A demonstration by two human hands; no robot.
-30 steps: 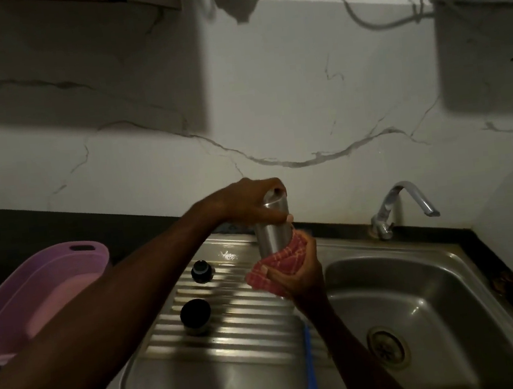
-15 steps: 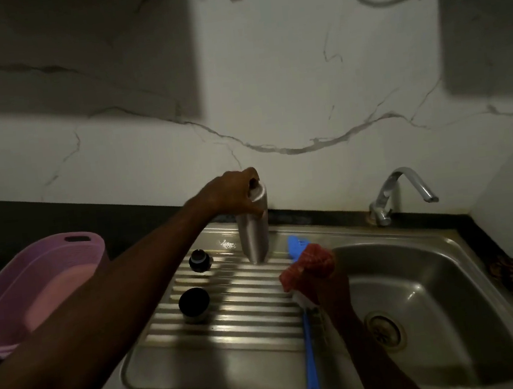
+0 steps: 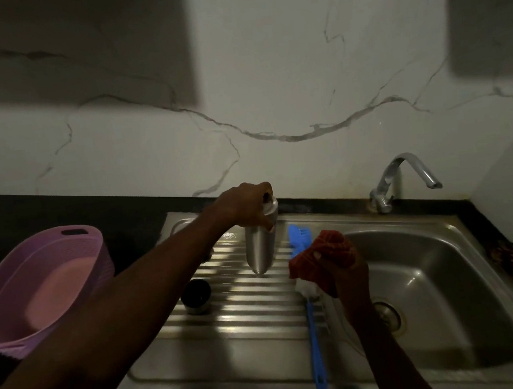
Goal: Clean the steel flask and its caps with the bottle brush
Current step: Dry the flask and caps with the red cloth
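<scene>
Presently the left hand (image 3: 245, 206) grips the top of the cylindrical steel flask (image 3: 261, 245), upright on the ribbed steel drainboard (image 3: 231, 318); the right hand (image 3: 343, 267), just beside it, clutches a red checked cloth (image 3: 322, 250).

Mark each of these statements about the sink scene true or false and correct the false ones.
1. The left hand holds the steel flask at its upper end. True.
2. The right hand holds the bottle brush. False: its grip is on a red cloth; the brush lies on the drainboard.
3. The flask lies flat in the basin. False: it stands on the drainboard.
4. A pink tub sits left of the sink. True.
5. Water runs from the tap. False: no stream shows.
</scene>
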